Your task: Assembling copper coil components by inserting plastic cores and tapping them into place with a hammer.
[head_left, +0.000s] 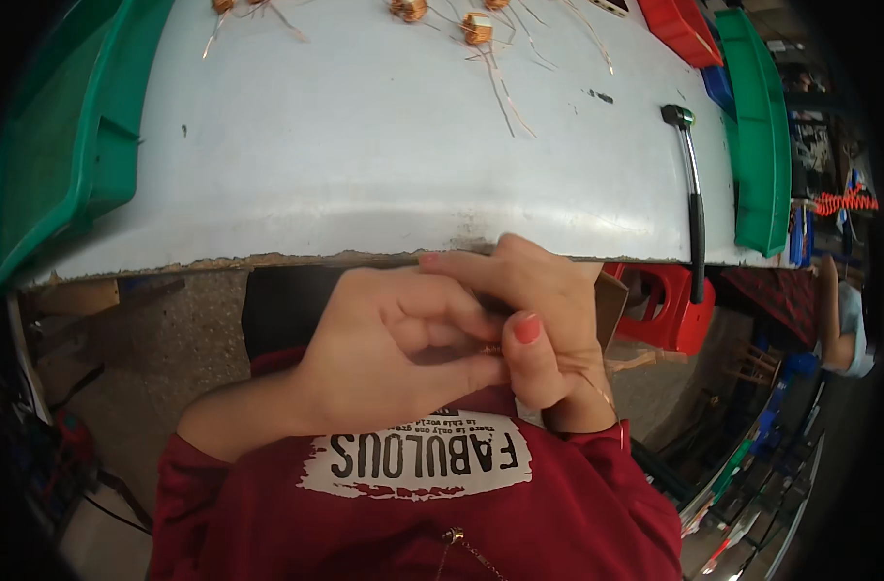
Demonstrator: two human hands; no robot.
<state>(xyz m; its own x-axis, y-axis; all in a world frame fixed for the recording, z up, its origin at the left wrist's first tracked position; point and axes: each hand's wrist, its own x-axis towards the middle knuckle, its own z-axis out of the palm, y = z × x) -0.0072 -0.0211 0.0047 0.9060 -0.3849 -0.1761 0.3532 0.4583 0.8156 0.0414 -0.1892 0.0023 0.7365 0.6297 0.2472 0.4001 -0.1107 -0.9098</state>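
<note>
My left hand [384, 339] and my right hand [548, 320] meet in front of my chest, just off the table's near edge. Both are closed, with the fingers curled toward each other. Thin twisted copper wire [491, 350] shows between the left fingertips and the right thumb. A loose wire end [597, 387] sticks out past the right thumb, by the wrist. Whatever else the fingers enclose is hidden. On the far side of the table lie several copper-wound coils [478, 29] with long wire leads.
A small hammer [696, 194] with a black handle lies at the right, overhanging the table edge [365, 259]. Green bins [118, 145] stand at the left and right [760, 136]. A red bin [679, 29] is at the far right. Below is a red stool [689, 320]. Another person's arm [829, 310] shows at the right.
</note>
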